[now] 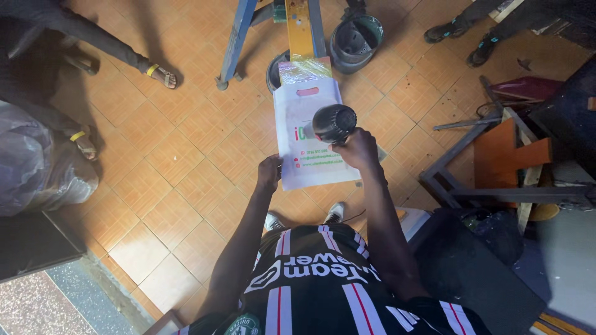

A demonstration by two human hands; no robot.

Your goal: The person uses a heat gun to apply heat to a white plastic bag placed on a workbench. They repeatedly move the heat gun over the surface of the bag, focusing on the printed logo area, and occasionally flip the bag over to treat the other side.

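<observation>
Orange floor tiles (186, 142) fill the view below me, with other people's sandalled feet (162, 75) at the upper left and dark shoes (462, 37) at the upper right. My left hand (269, 174) pinches the lower left edge of a white printed bag (304, 133), fingers closed on it. My right hand (359, 150) is wrapped tight around a black heat gun (334, 122), held over the bag's right side. Above the bag's top edge stand a blue metal stand (239, 31) and a round black helmet (355, 38).
</observation>
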